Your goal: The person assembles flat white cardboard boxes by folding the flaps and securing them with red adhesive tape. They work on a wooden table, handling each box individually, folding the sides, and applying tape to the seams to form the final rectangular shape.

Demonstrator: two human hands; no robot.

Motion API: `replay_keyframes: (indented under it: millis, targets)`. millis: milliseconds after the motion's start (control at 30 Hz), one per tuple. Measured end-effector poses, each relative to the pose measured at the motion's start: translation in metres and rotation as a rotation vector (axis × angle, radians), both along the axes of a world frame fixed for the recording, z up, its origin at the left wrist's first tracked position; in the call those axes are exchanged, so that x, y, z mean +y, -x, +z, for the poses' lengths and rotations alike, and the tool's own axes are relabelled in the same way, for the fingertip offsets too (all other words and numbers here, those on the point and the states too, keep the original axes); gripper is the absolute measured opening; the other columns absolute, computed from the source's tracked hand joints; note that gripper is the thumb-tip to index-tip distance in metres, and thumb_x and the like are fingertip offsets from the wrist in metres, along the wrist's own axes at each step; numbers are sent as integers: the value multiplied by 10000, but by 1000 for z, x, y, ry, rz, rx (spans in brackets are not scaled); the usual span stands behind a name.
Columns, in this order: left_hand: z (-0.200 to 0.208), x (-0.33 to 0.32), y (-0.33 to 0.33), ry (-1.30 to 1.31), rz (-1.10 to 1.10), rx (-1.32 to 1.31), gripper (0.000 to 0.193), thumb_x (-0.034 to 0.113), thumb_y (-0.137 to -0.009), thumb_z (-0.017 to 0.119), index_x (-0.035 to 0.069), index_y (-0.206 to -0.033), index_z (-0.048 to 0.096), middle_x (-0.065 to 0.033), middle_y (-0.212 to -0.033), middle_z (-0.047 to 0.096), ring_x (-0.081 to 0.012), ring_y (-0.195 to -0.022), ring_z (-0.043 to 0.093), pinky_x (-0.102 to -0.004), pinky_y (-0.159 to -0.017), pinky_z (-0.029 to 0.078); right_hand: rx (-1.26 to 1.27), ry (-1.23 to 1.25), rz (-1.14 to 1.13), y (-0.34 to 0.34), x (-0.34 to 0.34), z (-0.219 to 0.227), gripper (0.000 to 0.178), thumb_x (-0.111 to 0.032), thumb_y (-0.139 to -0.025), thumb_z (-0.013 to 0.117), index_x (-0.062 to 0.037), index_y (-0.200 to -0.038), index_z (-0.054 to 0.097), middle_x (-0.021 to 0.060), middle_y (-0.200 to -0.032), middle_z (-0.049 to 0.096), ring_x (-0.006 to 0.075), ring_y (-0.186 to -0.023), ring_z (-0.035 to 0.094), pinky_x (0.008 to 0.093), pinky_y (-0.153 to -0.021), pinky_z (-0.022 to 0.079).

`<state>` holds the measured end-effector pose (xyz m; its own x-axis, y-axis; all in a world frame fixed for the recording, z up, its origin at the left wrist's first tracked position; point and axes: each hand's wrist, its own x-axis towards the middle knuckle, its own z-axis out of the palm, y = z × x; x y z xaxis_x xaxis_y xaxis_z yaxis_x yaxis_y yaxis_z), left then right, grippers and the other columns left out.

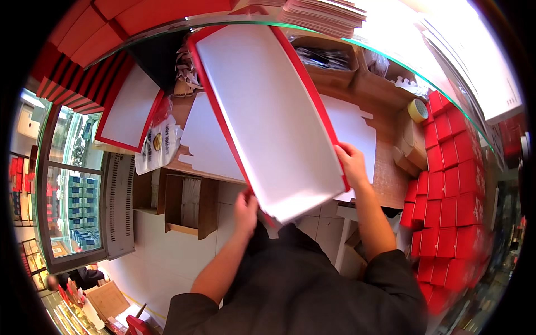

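"White inside, red along the rim: where is that long box half (268,120)?"

"Slanted across the worktop (388,173), its near end jutting past the near edge over the floor (173,245). Whether its underside rests on anything, I can't tell."

"And the hands?"

"Left hand (245,211) closed on the near-left corner; right hand (354,163) curled round the right wall, a little up from the near-right corner. The fingers beneath are hidden."

"How would you handle it?"

"By the folded walls, both sides level, so the broad panel doesn't dent or twist. Turn it slowly; a small move at the hands will probably swing the far end wide."

"Anything under it to mind?"

"White die-cut card (204,134), showing on either side; one sheet or two, I can't say. I'd lift clear of those tabs, which could snag."

"Round the edges?"

"White plastic bag (159,146) by the left edge, a red-edged panel (131,109) behind it. Stacked red boxes (449,184) rise beyond the right edge, and a tape roll (417,110) sits toward the far-right corner."

"Farthest off?"

"Open carton (330,78) along the far edge, dark packets inside, and the glass shelf (385,54) above. I'd watch that rim against the glass."
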<state>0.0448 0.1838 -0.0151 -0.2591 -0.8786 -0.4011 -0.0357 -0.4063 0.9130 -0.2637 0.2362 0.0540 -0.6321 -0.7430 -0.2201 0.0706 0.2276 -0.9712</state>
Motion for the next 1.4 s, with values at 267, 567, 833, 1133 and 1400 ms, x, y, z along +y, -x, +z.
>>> replay_keyframes:
  millis: [267, 567, 833, 1133, 1400]
  targets:
    - [-29, -115, -67, -174, -201, -5, 292, 254, -980, 527, 25, -1156, 572, -25, -926, 650, -127, -757, 625, -276, -658, 516, -78, -139, 139, -64, -31, -64, 499, -106, -905, 571, 38, -1365, 443, 110, -1062, 649, 169, -886, 626, 302, -794, 504]
    - [-24, -116, -54, 500, -327, -948, 317, 305, -801, 622, 17, -931, 601, -221, -848, 642, -389, -802, 629, -478, -714, 485, 371, -395, 209, -89, -29, -71, 326, -166, -790, 659, 48, -1030, 606, 175, -802, 677, 307, -750, 665, 381, -706, 528]
    - [-7, -105, -46, 598, -345, -1107, 184, 215, -852, 588, 52, -915, 532, -160, -831, 653, -376, -793, 635, -460, -680, 498, 835, -364, 387, -99, -26, -70, 257, -146, -829, 620, -53, -1052, 531, 143, -733, 647, 362, -687, 623, 447, -602, 500]
    - [5, -123, -89, 687, -819, -774, 333, 61, -816, 505, 70, -1145, 554, -161, -1077, 586, -355, -1012, 565, -432, -859, 465, 936, -319, 918, -60, -4, -50, 231, -71, -824, 567, -95, -1054, 576, 134, -945, 586, 330, -880, 601, 410, -766, 499]
    - [-7, -118, -102, 830, -893, -681, 481, -49, -788, 500, 57, -1257, 480, -165, -1145, 591, -368, -1050, 552, -446, -893, 453, 961, -80, 811, -57, 13, -65, 427, 63, -758, 553, -85, -1159, 559, 123, -1060, 540, 318, -987, 543, 384, -832, 481]
